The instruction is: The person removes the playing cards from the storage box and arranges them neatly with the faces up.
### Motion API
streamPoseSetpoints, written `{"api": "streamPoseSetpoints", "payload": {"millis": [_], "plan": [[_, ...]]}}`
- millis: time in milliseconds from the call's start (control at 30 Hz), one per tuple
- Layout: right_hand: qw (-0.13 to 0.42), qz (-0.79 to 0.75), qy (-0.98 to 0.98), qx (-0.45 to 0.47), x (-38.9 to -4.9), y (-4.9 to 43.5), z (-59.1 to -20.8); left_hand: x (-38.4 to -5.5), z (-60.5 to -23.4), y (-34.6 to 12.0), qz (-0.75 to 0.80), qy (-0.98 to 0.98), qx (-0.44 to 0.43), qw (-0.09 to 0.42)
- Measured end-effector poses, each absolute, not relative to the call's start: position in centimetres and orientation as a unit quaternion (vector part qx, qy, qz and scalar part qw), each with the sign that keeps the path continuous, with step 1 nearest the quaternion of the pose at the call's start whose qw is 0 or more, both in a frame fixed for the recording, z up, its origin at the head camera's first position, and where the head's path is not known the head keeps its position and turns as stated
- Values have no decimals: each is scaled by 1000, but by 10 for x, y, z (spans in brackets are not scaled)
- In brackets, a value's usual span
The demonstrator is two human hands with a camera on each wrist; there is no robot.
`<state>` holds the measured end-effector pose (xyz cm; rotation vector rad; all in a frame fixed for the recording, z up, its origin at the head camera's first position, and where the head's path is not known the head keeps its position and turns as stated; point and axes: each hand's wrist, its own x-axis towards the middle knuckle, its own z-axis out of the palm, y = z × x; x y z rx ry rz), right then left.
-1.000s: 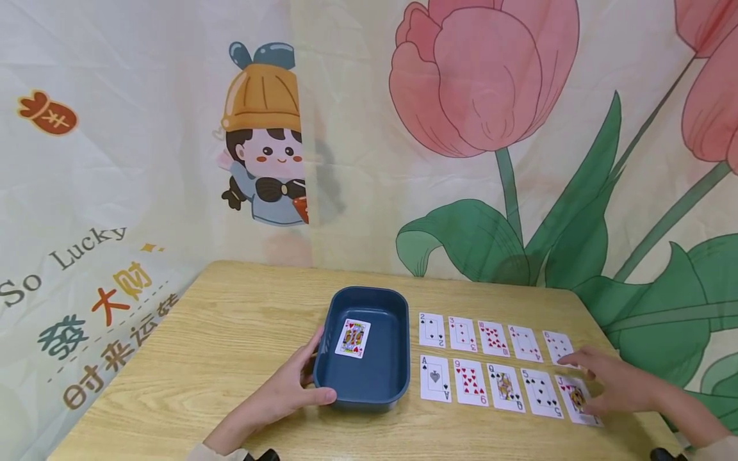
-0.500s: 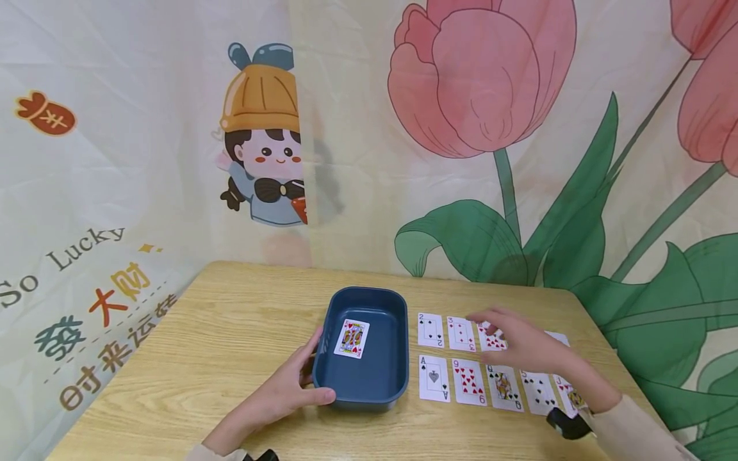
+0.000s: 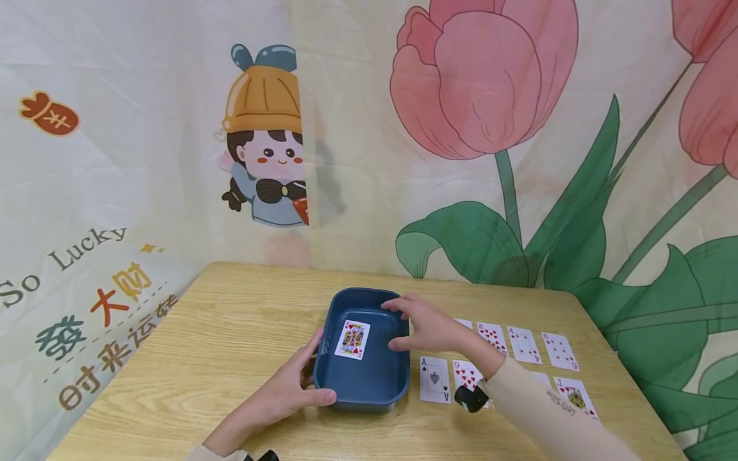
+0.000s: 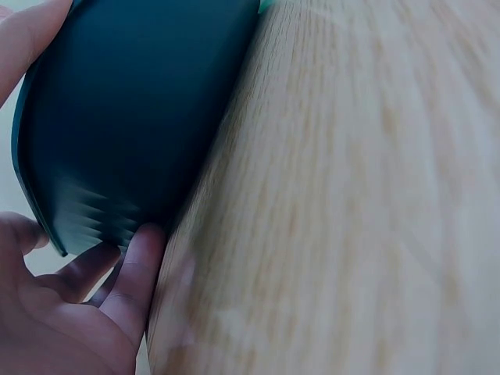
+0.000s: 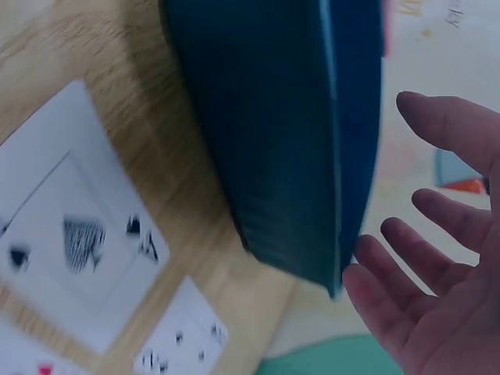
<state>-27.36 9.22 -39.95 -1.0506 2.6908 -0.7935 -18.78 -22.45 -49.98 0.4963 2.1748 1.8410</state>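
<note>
A dark blue rectangular container [image 3: 369, 378] stands on the wooden table, with a king of hearts card [image 3: 352, 339] lying face up inside. My left hand [image 3: 291, 378] grips the container's left side, thumb at the near left corner and fingers along the outer wall. In the left wrist view, those fingers [image 4: 139, 269] touch the wall low down by the tabletop. Over the container's right rim hovers my right hand [image 3: 429, 326], fingers spread and holding nothing. The ace of spades [image 3: 434, 379] lies just right of the container.
Two rows of face-up playing cards lie on the table's right side, including a ten of hearts [image 3: 490, 334], four [image 3: 523, 346], six [image 3: 560, 351] and jack [image 3: 572, 394]. My right arm covers some. A printed cloth [image 3: 357, 243] hangs behind the table.
My right hand has moved left, from the cards at the far right across the rows to the container's right rim. The left hand and container have stayed put.
</note>
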Motion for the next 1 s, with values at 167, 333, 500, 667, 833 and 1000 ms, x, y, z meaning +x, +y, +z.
{"api": "streamPoseSetpoints", "payload": {"millis": [167,333,500,667,833,1000], "plan": [[94,-247,898,-352,-284,64,-412,-189,-499,-224,635,740,180,132],[93,-217,907,-347,-291,44,-421,-189,-500,-225,637,735,187,135],[102,-178,920,-333,-294,29,-431,-189,-500,-225,641,731,190,139],[107,-156,929,-318,-295,19,-437,-189,-499,-225,641,731,188,139],[108,-142,938,-298,-293,14,-439,-188,-498,-224,644,727,190,142],[104,-119,946,-281,-293,10,-442,-188,-498,-225,643,728,190,141]]}}
